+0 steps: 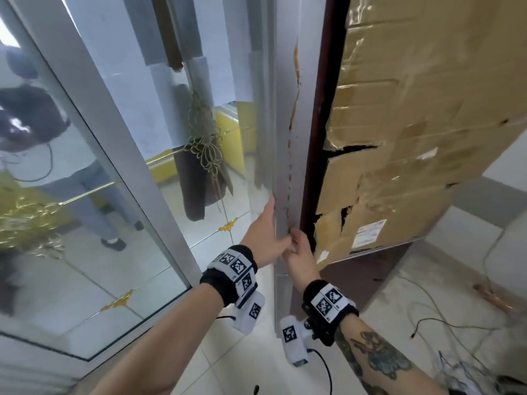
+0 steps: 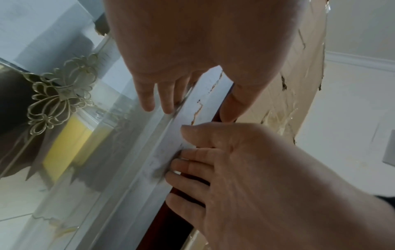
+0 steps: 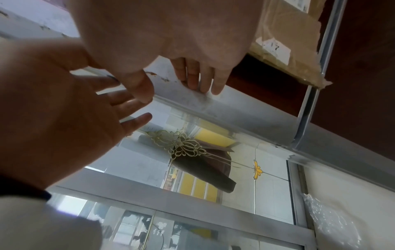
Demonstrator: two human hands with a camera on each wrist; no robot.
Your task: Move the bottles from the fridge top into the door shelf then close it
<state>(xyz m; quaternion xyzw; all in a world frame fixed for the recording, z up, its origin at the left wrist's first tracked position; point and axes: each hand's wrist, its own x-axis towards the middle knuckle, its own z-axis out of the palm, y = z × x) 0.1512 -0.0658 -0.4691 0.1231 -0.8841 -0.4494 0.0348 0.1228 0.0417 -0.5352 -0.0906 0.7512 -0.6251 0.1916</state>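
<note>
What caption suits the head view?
Both hands at a silver door edge: left hand flat against it, right hand curled round it, beside a cardboard-covered panel.

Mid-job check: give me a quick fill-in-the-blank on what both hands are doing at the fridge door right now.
1. The left hand lies with ____ fingers against the silver door edge.
2. The right hand has its fingers ____ round that same edge.
3. The fridge's side is covered in taped brown ____.
4. No ____ are visible in any view.

Missing words: straight; curled; cardboard; bottles
</note>
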